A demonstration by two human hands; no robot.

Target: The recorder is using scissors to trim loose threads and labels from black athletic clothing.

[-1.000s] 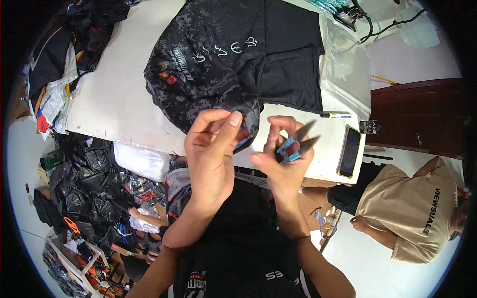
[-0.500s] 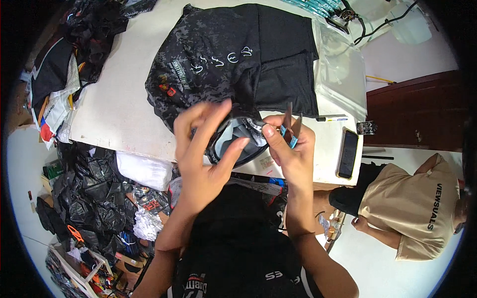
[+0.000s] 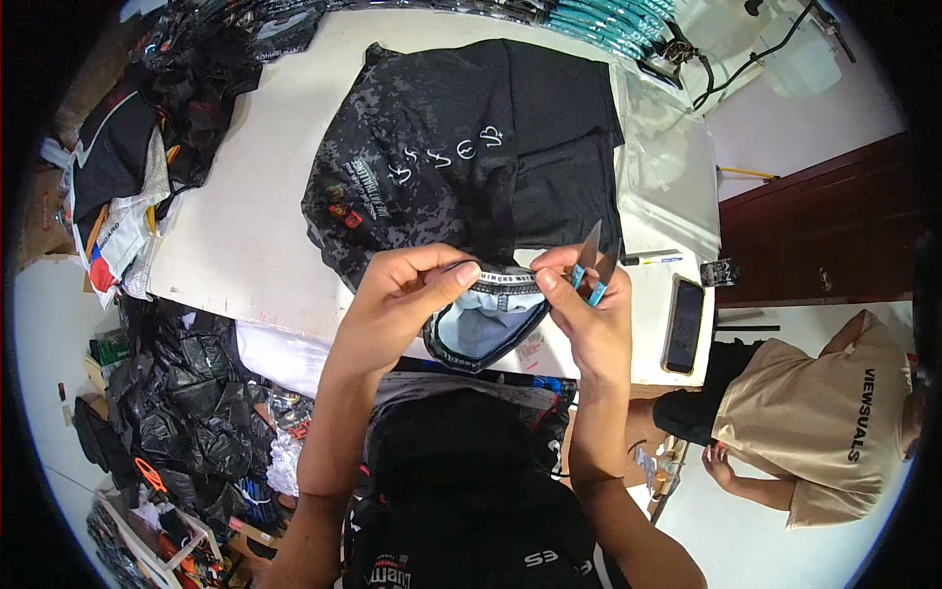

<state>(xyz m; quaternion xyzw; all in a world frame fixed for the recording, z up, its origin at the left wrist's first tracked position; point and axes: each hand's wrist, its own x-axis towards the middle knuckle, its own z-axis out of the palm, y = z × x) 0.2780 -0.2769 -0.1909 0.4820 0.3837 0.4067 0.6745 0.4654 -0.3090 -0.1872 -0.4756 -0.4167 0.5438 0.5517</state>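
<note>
Dark camouflage shirt (image 3: 442, 187) spread flat on white table (image 3: 245, 245), reaching from the middle toward the near edge. Collar (image 3: 488, 319) lifted off the near edge, pale lining showing, held up between both hands.

Left hand (image 3: 397, 294): grip pressed together, thumb and forefinger pinching the collar band at its left end. Right hand (image 3: 589, 314): fingertips pinching the band at its right end; small blue-handled snips (image 3: 594, 270) tucked in the same hand, blades pointing up and slightly parted. Band pulled taut between the two pinches.

Handling, judged: thin knit, light, limp, stretchy; sags wherever unsupported, no breakage risk, but easily nicked by the blades. Smooth surface likely somewhat slippery, so pinch on the doubled collar seam, the firmest part, rather than the single-layer body. Two holds close together keep the working stretch flat.

Also on table: phone (image 3: 684, 324) and pen (image 3: 650, 259) near right edge, clear plastic bag (image 3: 667, 167) beside the shirt. Another person in tan shirt (image 3: 824, 412) off the right corner.
</note>
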